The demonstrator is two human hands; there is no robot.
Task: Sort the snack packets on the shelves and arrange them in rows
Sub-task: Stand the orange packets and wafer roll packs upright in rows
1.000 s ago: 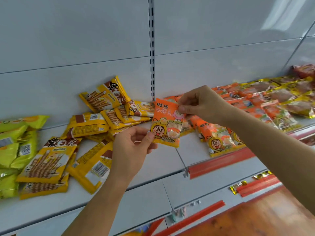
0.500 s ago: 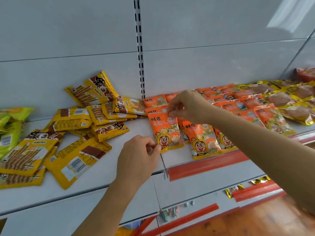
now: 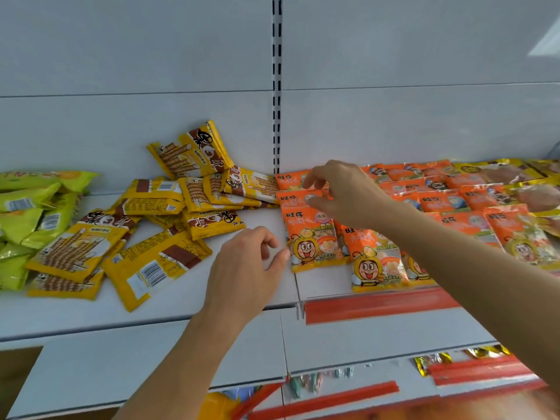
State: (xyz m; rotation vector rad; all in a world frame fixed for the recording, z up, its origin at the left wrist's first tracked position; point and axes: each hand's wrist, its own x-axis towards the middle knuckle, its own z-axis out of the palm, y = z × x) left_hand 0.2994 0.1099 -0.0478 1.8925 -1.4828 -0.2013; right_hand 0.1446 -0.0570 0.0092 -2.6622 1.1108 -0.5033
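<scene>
The orange plastic snack packet with a cartoon bee face (image 3: 313, 237) lies flat on the white metal shelf (image 3: 188, 301), long axis front-to-back, top toward the wall. Left hand (image 3: 245, 268) loosely open just beside its left edge, right hand (image 3: 342, 192) relaxed above its top, both holding nothing.

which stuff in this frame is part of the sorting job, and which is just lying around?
Part of the job:
- orange packet at the front of its row, by both hands
- other orange packets
- yellow packets, a jumbled heap
- green packets
- left hand, right hand

Lying about:
- red price strip
- small foil packets on the lower shelf
</scene>
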